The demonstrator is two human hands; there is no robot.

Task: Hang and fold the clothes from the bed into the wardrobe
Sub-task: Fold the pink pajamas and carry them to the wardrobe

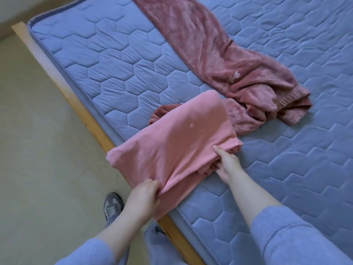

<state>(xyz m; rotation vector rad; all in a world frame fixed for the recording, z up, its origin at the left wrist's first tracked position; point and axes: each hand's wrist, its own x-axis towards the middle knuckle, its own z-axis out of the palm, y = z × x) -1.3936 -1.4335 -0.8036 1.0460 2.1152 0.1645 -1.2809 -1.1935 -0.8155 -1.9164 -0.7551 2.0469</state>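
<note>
The pink garment [172,142] lies folded at the near edge of the mattress [107,60], partly over the wooden frame [89,119]. The left hand [143,199] pinches its near corner, and the right hand [227,165] grips the stacked edges, probably so the layers stay aligned for lifting. The darker fleece trousers [214,54] wait just behind, partly under it.

Pink garment [172,142]: smooth matt cloth. Dusky-rose trousers [219,60]: plush, velvety sheen. Mattress [107,60]: quilted blue fabric. Bed frame [89,119]: bare wood.
</note>
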